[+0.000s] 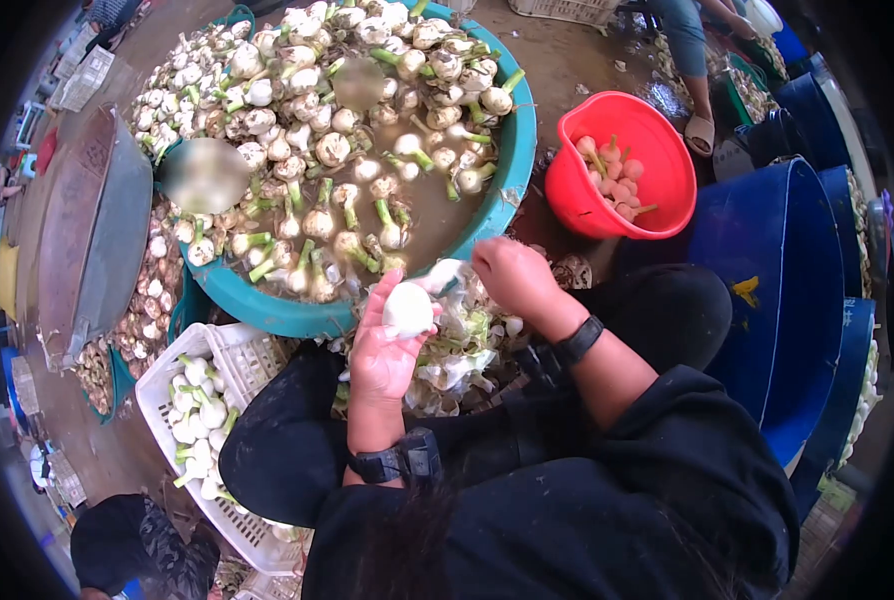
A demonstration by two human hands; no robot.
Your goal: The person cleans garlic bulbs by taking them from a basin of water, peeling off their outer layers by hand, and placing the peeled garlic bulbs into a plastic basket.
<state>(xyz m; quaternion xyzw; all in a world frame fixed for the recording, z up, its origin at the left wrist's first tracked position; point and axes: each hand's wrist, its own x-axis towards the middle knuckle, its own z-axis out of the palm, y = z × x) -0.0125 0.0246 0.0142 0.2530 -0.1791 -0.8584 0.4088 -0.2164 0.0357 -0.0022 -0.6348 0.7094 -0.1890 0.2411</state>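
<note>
A smooth white garlic bulb (408, 310) rests in my left hand (382, 355), the fingers curled around it over my lap. A pale piece with a greenish end (449, 276) shows just beyond the bulb, and I cannot tell whether it is the bulb's stem. To the right, my right hand (515, 276) is closed with its fingers drawn together, apart from the bulb. What those fingers hold, if anything, is hidden. Beneath both hands lies a heap of garlic skins and stem scraps (457, 365).
A large teal tub (502, 215) of muddy water and unpeeled garlic stands ahead. A red basin (632, 112) with pinkish bulbs is at the right, beside a blue barrel (757, 280). A white crate (155, 385) of cleaned garlic sits left. Other people (682, 45) are nearby.
</note>
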